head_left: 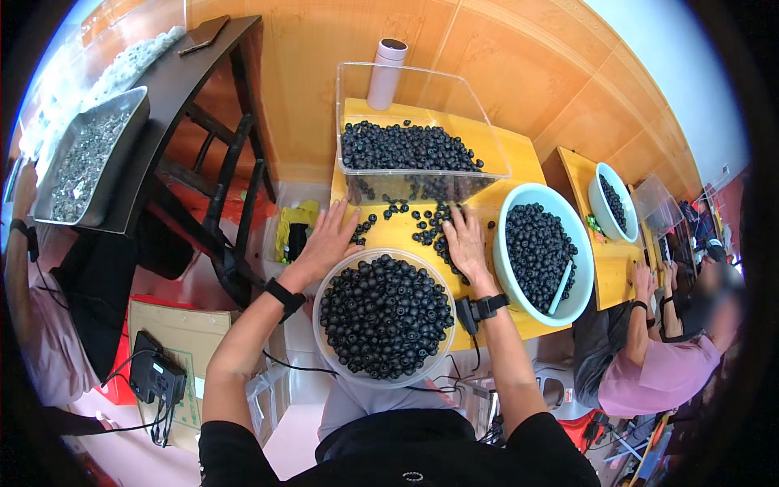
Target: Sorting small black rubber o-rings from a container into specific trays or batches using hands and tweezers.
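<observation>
My left hand (pixel 324 241) lies with fingers stretched on the yellow table (pixel 369 256), beside a few loose black beads (pixel 363 231). Fingers extended, my right hand (pixel 465 245) rests at the edge of another scatter of beads and touches some. Between my forearms, at the table's front edge, a round clear tub (pixel 317 325) is heaped with black beads (pixel 386 316). Behind the hands stands a clear rectangular bin (pixel 422 173) holding more of them. A pale blue basin (pixel 502 280) to the right contains beads and a light-coloured stick (pixel 561 287).
A pink bottle (pixel 385 81) stands behind the bin. Further right, a second basin (pixel 604 213) sits on another table near a person in pink (pixel 661 365). At left, a metal tray (pixel 97 213) lies on a dark table (pixel 174 89). Cables hang below the tub.
</observation>
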`<state>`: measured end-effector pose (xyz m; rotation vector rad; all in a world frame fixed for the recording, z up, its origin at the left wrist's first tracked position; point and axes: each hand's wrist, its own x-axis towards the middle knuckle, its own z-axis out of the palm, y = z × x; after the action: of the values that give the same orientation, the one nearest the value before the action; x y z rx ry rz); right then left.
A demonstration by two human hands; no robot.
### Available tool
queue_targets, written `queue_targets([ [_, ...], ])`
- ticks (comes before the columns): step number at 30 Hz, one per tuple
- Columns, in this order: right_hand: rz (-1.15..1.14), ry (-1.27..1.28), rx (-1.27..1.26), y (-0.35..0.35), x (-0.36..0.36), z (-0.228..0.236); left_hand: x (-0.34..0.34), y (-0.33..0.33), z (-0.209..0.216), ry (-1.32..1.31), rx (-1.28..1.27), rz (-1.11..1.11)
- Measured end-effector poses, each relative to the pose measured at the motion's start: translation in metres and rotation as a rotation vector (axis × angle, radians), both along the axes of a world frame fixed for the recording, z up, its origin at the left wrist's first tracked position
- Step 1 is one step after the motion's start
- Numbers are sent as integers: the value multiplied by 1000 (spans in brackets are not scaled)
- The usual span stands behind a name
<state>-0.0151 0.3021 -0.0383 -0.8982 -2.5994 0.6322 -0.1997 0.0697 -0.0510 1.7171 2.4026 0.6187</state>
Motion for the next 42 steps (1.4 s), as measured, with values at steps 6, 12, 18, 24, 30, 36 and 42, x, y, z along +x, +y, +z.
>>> queue_targets([
  [6, 217, -71, 155, -21, 9, 5, 6, 3, -9, 112, 85, -9],
  [12, 303, -78, -35, -33, 24, 29, 10, -7, -7, 126, 33, -99],
  [18, 68, 85, 8, 9, 12, 10, 11, -2, -7, 79, 82, -101],
  [24, -154, -158, 181, 18, -4, -1, 10, -5, -3, 48, 49, -102],
  [30, -281, -42, 149, 26, -13, -17, 13, -6, 1, 4, 54, -72],
  [36, -244, -66, 192, 23, -3, -17, 10, -5, -9, 43, 94, -99],
  [42, 36, -60, 77, -17, 21, 12, 9, -4, -7, 56, 88, -90],
])
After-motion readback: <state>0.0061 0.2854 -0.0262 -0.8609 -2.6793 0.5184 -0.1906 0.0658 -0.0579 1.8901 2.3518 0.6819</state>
